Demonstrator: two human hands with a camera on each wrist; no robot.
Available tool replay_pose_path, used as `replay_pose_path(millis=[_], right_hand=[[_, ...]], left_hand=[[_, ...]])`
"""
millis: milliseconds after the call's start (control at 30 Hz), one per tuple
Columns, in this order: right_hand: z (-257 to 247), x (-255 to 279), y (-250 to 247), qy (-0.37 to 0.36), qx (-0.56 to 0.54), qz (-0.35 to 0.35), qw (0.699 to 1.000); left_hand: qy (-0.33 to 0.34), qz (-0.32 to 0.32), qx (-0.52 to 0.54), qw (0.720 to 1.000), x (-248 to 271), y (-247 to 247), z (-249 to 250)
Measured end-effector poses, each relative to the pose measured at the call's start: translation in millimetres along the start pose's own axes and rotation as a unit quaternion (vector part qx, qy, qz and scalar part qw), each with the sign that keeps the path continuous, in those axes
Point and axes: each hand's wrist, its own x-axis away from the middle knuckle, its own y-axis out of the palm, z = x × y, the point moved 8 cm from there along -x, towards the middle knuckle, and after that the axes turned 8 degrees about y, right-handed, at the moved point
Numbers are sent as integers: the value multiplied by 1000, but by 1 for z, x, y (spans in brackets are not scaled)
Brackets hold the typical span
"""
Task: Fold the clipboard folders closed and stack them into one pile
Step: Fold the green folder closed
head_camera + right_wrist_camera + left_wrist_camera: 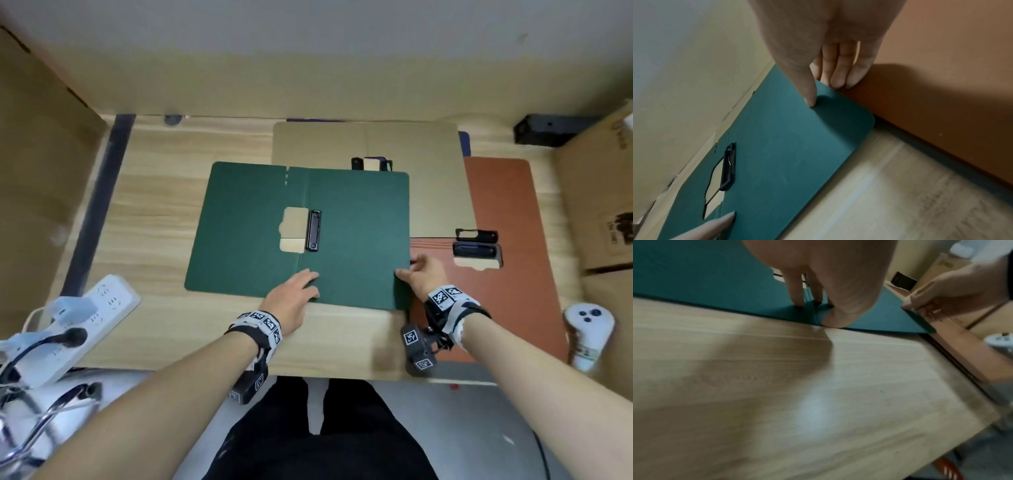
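right wrist: fingertips [840, 81] behind green folder [789, 146]

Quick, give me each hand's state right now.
Left hand: open, fingers pressing the green folder near its spine.
Right hand: pinching the green folder's right edge, thumb on top.

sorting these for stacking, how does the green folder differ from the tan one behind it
The green folder lies nearest, overlapping the tan folder. The left hand and right hand touch the green folder; neither touches the tan folder. Both lie open and flat, each with a black clip.
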Motion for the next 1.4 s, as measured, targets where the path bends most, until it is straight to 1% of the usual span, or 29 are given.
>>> replay_pose_path(millis=[100,167,200,267,333,433,533,600,667,733,933,1000,1100,1200,1300,1333,1367,1400], right_hand=[[-18,12,-13,-44,17,79,996],[-25,17,-16,-61,-1,120,991],[-29,18,-15,-72,-10,130,989],[-39,18,-4,-102,-18,128,986],[-53,18,12,-137,13,115,984],[-73,23,42,-194,139,112,965],[-86,35,79,-258,266,84,925],[-90,41,100,-271,312,61,909],[-91,42,114,-259,330,46,906],[-91,41,121,-246,348,46,904],[-88,37,126,-244,406,71,878],[-91,37,127,-245,419,72,871],[-94,38,129,-239,422,71,872],[-96,41,128,-238,425,70,870],[-101,43,126,-240,438,59,864],[-103,45,125,-240,440,55,863],[-105,46,123,-239,441,48,864],[-106,47,121,-236,439,37,866]], left_hand=[[-59,33,86,994,-1,-14,-13],[-70,72,130,986,-1,-29,-23],[-79,91,147,982,0,-38,-32],[-113,133,168,970,6,-58,-56],[-166,180,170,955,17,-80,-87],[-252,224,151,929,41,-103,-137],[-311,213,127,917,61,-110,-181],[-350,201,118,907,73,-109,-207],[-378,197,111,898,84,-106,-225],[-388,196,104,894,88,-102,-236],[-423,206,164,867,86,-81,-258],[-441,207,179,855,86,-80,-260],[-454,212,199,842,85,-85,-254],[-478,214,244,816,90,-88,-251],[-491,237,283,789,94,-105,-240],[-492,233,287,788,95,-113,-234],[-490,222,280,795,94,-121,-229],[-481,207,268,809,93,-130,-223]])
